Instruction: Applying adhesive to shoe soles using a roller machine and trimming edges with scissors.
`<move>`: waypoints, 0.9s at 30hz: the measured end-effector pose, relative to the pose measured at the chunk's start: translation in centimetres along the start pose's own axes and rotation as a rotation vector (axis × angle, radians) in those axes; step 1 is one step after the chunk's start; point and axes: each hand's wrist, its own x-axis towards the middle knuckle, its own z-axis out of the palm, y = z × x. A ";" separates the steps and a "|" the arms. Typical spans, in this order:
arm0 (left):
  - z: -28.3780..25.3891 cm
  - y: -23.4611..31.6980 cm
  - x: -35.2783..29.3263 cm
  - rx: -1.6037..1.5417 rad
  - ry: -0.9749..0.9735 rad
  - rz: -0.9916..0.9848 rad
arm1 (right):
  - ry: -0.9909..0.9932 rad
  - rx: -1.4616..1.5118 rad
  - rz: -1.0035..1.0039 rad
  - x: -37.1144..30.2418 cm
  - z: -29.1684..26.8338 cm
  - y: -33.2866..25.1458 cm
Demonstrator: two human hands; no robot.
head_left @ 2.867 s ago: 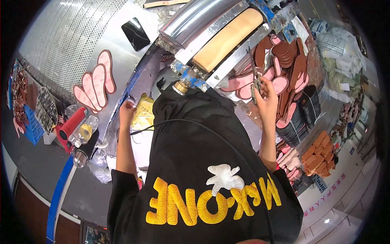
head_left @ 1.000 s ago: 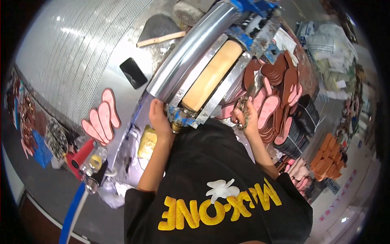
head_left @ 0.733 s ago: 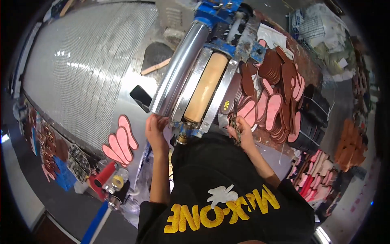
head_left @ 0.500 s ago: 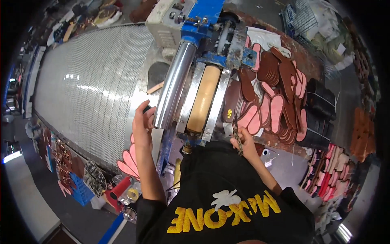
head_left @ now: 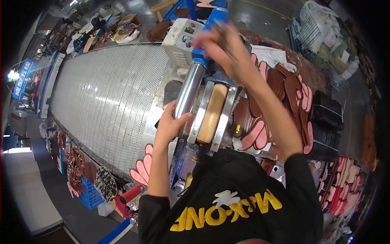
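A shiny metal roller (head_left: pixel 191 87) extends toward me from the blue mount (head_left: pixel 215 18) of a machine. My left hand (head_left: pixel 172 124) is wrapped round the roller's near end, thumb on its right side. Beside it lies a tan roller (head_left: pixel 213 114) between two metal rails. My right hand (head_left: pixel 227 53) is raised over the machine's blue mount and smeared by motion. A dark streak across its fingers appears to be a thin, pointed, mottled tool (head_left: pixel 222 38), clearer in the earlier frame. Its exact kind I cannot make out.
A mesh conveyor belt (head_left: pixel 105 97) spreads to the left, with pink insoles (head_left: pixel 142 166) near its front edge. Brown and pink insoles (head_left: pixel 280 87) are piled right of the machine. Black tied bundles (head_left: pixel 326 110) sit beyond them. A control box (head_left: pixel 180 36) stands behind the belt.
My right hand has swung up and away from near my body to above the machine's mount. My left hand has taken hold of the metal roller's near end. The view has shifted slightly.
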 end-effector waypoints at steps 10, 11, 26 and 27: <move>0.5 -0.4 0.2 -0.052 0.088 0.040 | -0.282 -0.374 0.566 12.9 6.1 15.3; 0.4 0.1 0.1 -0.035 0.070 0.025 | -0.311 -0.530 0.501 13.1 6.0 15.3; 2.1 0.8 -0.7 -0.102 0.152 -0.003 | -0.166 -0.444 0.527 10.5 3.2 15.1; 1.9 0.9 -0.5 -0.102 0.140 -0.003 | -0.159 -0.448 0.536 10.8 3.2 14.5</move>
